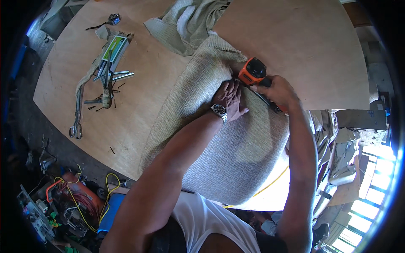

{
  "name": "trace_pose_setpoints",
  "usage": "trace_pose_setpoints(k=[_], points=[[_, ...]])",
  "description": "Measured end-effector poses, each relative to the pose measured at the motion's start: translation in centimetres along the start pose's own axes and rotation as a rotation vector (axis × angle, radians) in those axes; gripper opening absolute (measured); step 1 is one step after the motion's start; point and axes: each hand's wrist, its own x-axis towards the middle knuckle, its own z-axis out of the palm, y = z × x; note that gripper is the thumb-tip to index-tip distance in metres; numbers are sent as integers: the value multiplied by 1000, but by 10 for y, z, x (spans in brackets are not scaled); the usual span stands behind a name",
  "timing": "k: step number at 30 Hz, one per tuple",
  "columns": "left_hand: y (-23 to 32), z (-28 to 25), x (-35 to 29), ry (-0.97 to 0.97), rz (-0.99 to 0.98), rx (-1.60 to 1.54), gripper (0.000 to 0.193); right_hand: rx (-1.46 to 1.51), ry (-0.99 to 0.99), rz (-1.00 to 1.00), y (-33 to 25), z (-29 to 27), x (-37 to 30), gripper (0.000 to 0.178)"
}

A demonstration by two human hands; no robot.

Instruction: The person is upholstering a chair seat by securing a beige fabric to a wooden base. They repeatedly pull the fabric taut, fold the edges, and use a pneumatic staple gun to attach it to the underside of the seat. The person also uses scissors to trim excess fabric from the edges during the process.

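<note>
A panel or cushion covered in grey-beige woven fabric (253,143) lies on the wooden table in front of me. My left hand (230,100), with a metal watch (219,110) on its wrist, rests on the fabric near its far edge, thumb spread. Beside those fingertips is the black and orange head of a staple gun (252,71). My right hand (280,92) is wrapped round its grip from the right. Its nose is at the fabric's edge, but I cannot tell whether it touches.
On the wooden table (126,143) at left lie scissors (76,126), a green-and-white box (116,47), metal staple strips (122,76) and several dark screws. A tape measure (114,19) and bunched cloth (183,27) are farther back. Cables and tools (80,198) clutter the floor lower left.
</note>
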Motion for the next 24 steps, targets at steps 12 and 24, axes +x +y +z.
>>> trace_pose_setpoints(k=[12,24], points=[[4,4,13,61,-55,-30,96,-92,113,-52,3,5,1,67],[18,28,-6,73,82,82,80,-197,75,19,-13,29,16,61]])
